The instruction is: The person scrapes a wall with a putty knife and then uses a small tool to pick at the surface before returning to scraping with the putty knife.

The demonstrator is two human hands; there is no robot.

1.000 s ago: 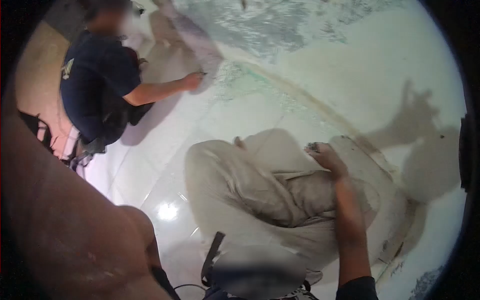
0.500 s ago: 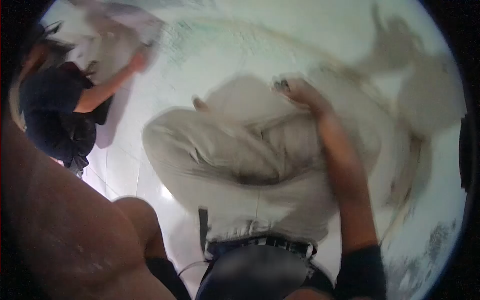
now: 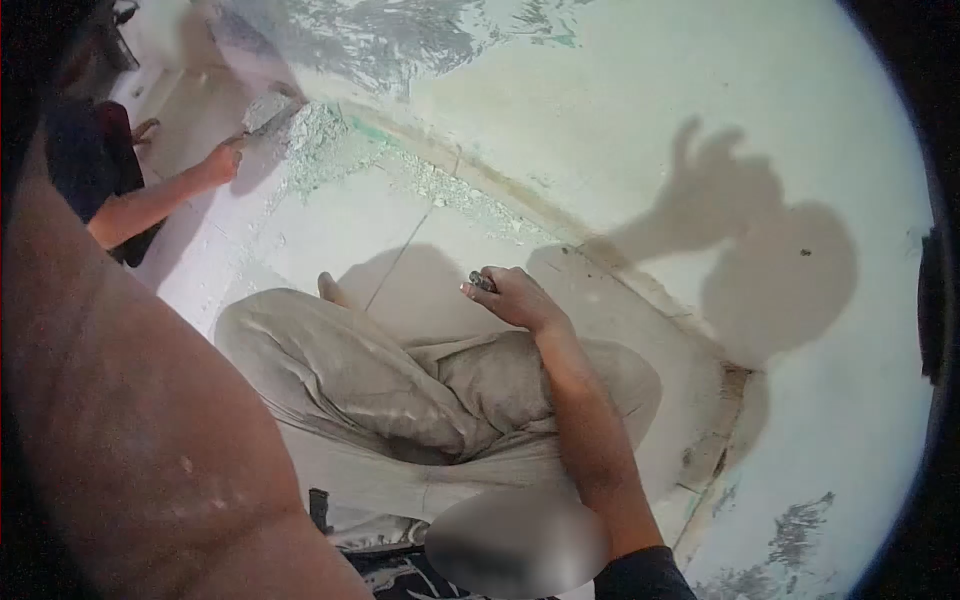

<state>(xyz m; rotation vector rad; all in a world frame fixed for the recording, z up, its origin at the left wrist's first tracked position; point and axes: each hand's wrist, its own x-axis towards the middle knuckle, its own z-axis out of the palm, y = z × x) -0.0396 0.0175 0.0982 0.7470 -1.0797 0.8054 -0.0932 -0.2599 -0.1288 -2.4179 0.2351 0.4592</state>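
Observation:
My right hand (image 3: 525, 300) is closed around a short cylindrical object with a dark metallic end (image 3: 483, 282), held above my right leg. Most of that object is hidden in the fist, so its kind cannot be made out. Close to the camera, my bare left arm (image 3: 170, 400) fills the lower left. Its hand is outside the picture. Below are my crossed legs in dusty beige trousers (image 3: 350, 370), with a bare foot (image 3: 330, 290) showing beyond the knee.
At upper left, a co-worker's hand (image 3: 222, 165) grips a broad-bladed scraper (image 3: 268, 112) beside pale debris (image 3: 320, 145). More flakes follow the floor-wall joint (image 3: 455, 165). Shadows of a head and a hand (image 3: 715, 190) fall on the white wall (image 3: 620, 90), which has grey scraped patches.
The view has shifted, bringing more wall and the debris into sight. My right hand appears lower and further left, still closed on the object. The co-worker appears further left.

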